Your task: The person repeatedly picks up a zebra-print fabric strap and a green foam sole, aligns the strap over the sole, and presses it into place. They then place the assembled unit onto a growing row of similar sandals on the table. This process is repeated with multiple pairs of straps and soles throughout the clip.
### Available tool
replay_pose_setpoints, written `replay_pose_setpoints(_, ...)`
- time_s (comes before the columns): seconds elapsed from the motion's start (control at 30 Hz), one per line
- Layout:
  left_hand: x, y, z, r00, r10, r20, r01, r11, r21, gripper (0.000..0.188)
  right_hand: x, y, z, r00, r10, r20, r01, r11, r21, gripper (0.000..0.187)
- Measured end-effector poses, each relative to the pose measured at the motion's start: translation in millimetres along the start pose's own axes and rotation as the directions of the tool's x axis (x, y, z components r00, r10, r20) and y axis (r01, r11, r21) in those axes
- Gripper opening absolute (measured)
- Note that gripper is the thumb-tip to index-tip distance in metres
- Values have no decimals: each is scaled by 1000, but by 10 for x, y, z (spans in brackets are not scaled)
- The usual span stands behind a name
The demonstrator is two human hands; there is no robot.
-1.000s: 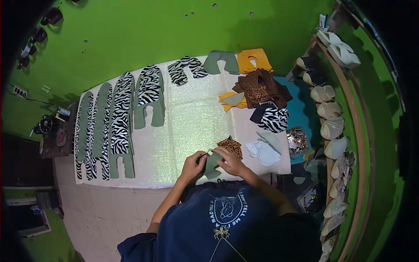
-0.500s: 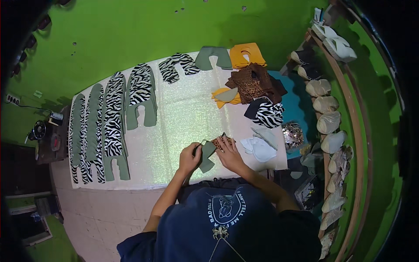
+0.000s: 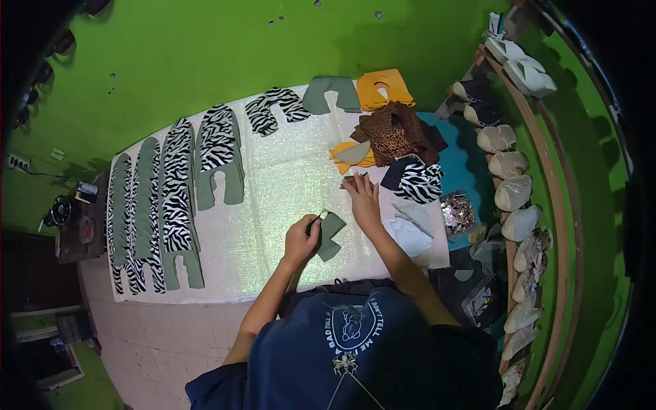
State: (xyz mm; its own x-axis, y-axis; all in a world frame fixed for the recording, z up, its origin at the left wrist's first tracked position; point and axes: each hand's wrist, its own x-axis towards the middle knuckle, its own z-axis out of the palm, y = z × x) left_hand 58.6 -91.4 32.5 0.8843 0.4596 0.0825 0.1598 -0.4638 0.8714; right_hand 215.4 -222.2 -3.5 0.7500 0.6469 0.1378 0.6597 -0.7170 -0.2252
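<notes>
Near the front edge of the table, my left hand is closed on a green fabric piece with an angular cut outline. A small pale curved bit shows at the top of that piece, too small to name. Farther out and to the right, my right hand has its fingers over a small leopard-print piece. The fingers partly hide this piece, which lies just below an orange cut piece with a grey-green half-round on it.
Overlapping zebra-print and green U-shaped pieces run in rows along the table's left. Brown leopard-print material lies at the back right, beside black and zebra pieces. White pieces sit by my right forearm. A shoe rack stands at the right.
My right hand has moved away from the green piece, outward and slightly right, taking the leopard-print piece along. My left hand stays nearly in place with the green piece.
</notes>
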Motion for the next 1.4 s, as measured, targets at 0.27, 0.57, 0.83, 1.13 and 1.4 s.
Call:
replay_pose_setpoints(0.27, 144, 43, 31, 1000, 0, 3, 1, 999, -53, 17, -118, -268, -432, 998, 31, -56, 17, 712, 702, 36)
replay_pose_setpoints(0.57, 178, -67, -106, 954, 274, -119, -277, 961, -1, 11, -434, -412, -418, 988, 7, 152, -120, 656, 746, 26)
replay_pose_setpoints(0.83, -214, 405, -927, 991, -116, 67, 133, 919, -370, 11, -531, -465, -1175, 958, -205, 199, -76, 487, 870, 22)
replay_pose_setpoints(1.13, -95, -305, -371, 958, 60, -280, 82, 878, 471, 28, -321, -401, -358, 974, -94, 208, 9, 925, 379, 34)
replay_pose_setpoints(1.4, -261, -106, -247, 963, 270, -11, -232, 845, 482, 33, -549, -516, -325, 963, -263, 54, 244, 942, 229, 36)
